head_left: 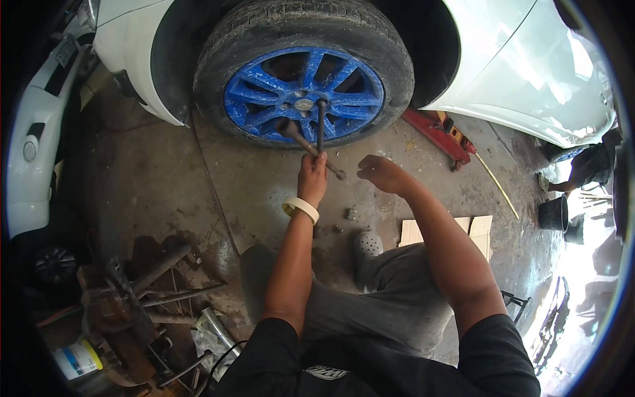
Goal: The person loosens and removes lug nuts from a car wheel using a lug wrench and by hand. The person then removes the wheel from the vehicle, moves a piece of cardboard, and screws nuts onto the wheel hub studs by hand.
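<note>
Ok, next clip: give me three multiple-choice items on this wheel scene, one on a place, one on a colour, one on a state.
1. Where does the red floor jack lie?
A. left of the wheel
B. right of the wheel, under the white car body
C. on the cardboard sheets

2. What colour is the spoked alloy rim?
A. blue
B. silver
C. black

3. What is the left hand doing?
A. resting flat on the floor
B. holding a cup
C. gripping the dark metal cross wrench set on the wheel

Answers: 1 B, the jack sits at the tyre's right edge beneath the body; 2 A, the spokes are painted blue; 3 C, the fingers close around the wrench, while the right hand hovers free beside it.
</note>
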{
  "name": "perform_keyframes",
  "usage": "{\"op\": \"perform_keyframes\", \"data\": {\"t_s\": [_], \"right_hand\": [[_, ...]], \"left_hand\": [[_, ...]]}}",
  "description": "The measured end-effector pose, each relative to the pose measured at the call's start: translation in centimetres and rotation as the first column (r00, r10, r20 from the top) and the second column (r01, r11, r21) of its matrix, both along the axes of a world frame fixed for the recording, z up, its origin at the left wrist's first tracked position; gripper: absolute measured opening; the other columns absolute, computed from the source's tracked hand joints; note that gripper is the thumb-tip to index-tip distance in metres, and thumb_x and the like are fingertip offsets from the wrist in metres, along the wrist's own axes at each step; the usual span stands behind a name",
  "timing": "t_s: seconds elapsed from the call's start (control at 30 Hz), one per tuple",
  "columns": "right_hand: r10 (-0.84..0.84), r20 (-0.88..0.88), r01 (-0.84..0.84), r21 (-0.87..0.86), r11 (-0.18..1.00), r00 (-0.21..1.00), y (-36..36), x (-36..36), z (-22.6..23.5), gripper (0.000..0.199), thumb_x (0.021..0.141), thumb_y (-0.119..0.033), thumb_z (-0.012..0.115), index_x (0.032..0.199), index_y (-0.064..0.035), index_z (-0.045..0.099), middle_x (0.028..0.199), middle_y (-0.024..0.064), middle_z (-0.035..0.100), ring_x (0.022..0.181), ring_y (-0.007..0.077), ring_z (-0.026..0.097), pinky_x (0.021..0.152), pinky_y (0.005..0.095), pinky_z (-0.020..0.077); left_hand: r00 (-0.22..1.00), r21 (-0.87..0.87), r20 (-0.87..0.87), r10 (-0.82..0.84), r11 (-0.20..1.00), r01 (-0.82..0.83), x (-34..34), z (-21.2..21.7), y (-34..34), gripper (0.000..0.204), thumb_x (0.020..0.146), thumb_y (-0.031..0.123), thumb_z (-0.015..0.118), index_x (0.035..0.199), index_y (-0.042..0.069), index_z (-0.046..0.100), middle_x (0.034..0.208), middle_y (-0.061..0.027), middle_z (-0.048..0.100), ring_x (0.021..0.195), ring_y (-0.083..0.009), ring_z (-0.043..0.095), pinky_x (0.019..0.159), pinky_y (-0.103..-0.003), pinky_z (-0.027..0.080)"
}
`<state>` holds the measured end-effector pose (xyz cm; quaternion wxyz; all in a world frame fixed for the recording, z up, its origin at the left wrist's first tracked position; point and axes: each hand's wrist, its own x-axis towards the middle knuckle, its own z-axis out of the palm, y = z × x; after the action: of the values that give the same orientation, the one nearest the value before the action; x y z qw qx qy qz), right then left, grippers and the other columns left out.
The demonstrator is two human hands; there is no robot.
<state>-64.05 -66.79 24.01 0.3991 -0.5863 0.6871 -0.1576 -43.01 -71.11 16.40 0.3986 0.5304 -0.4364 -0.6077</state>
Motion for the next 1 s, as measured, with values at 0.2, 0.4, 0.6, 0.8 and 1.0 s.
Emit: {"op": "perform_keyframes", "data": {"t_s": [0.2, 0.4, 0.6, 0.8, 1.0], "right_hand": [[-0.365, 0.028, 0.252, -0.773, 0.583, 0.931, -1.8, 1.0, 6.5, 0.017, 0.09, -0.011, 0.069, 0.101, 0.0017, 0.066, 0.094, 0.0172, 0.069, 0.084, 0.0323, 0.067, 0.077, 0.0422, 0.0522], [-0.06, 0.287, 0.247, -0.677, 0.693, 0.956, 4.7, 2.2, 15.0, 0.014, 0.097, -0.013, 0.064, 0.098, 0.0005, 0.067, 0.086, 0.0146, 0.064, 0.074, 0.0181, 0.061, 0.07, 0.035, 0.0499], [0.39, -0.095, -0.36, 0.238, 0.902, 0.916, 2.1, 2.5, 6.6, 0.046, 0.1, -0.042, 0.06, 0.108, 0.003, 0.067, 0.094, 0.017, 0.069, 0.086, 0.0269, 0.068, 0.08, 0.0391, 0.054], [-0.117, -0.003, 0.106, -0.388, 0.916, 0.993, -0.4, 5.6, 2.6, 0.066, 0.091, -0.049, 0.07, 0.137, -0.0036, 0.057, 0.129, 0.0297, 0.061, 0.121, 0.042, 0.061, 0.101, 0.0468, 0.0492], [0.024, -0.223, -0.148, -0.557, 0.817, 0.974, -2.4, 11.1, 5.7, 0.049, 0.095, -0.046, 0.067, 0.13, -0.0123, 0.063, 0.125, 0.0172, 0.063, 0.108, 0.0408, 0.066, 0.092, 0.0496, 0.0542]], "left_hand": [[0.799, 0.295, -0.592, 0.106, 0.951, 0.092, -0.7, -0.8, -0.2, 0.074, 0.101, 0.073, 0.034, 0.087, 0.006, 0.062, 0.069, -0.0085, 0.065, 0.049, -0.0152, 0.052, 0.044, -0.028, 0.041], [0.899, 0.472, -0.436, 0.027, 0.858, 0.203, -2.0, -1.4, -0.6, 0.094, 0.097, 0.081, 0.015, 0.091, 0.002, 0.066, 0.065, -0.0087, 0.063, 0.05, -0.0169, 0.054, 0.045, -0.028, 0.042], [0.883, 0.505, -0.466, 0.061, 0.838, 0.208, -1.3, -1.5, -0.7, 0.105, 0.089, 0.09, 0.013, 0.099, 0.0, 0.067, 0.068, -0.0078, 0.063, 0.056, -0.0179, 0.057, 0.05, -0.031, 0.045], [0.824, 0.359, -0.566, -0.029, 0.891, 0.278, -2.0, -1.0, -0.2, 0.091, 0.092, 0.088, 0.018, 0.088, 0.008, 0.062, 0.062, -0.0066, 0.06, 0.047, -0.0189, 0.058, 0.042, -0.032, 0.045], [0.82, 0.201, -0.561, -0.111, 0.943, 0.265, -1.8, 0.1, 0.2, 0.078, 0.096, 0.082, 0.03, 0.109, 0.01, 0.057, 0.071, -0.0055, 0.061, 0.052, -0.0181, 0.061, 0.045, -0.031, 0.048]]}}
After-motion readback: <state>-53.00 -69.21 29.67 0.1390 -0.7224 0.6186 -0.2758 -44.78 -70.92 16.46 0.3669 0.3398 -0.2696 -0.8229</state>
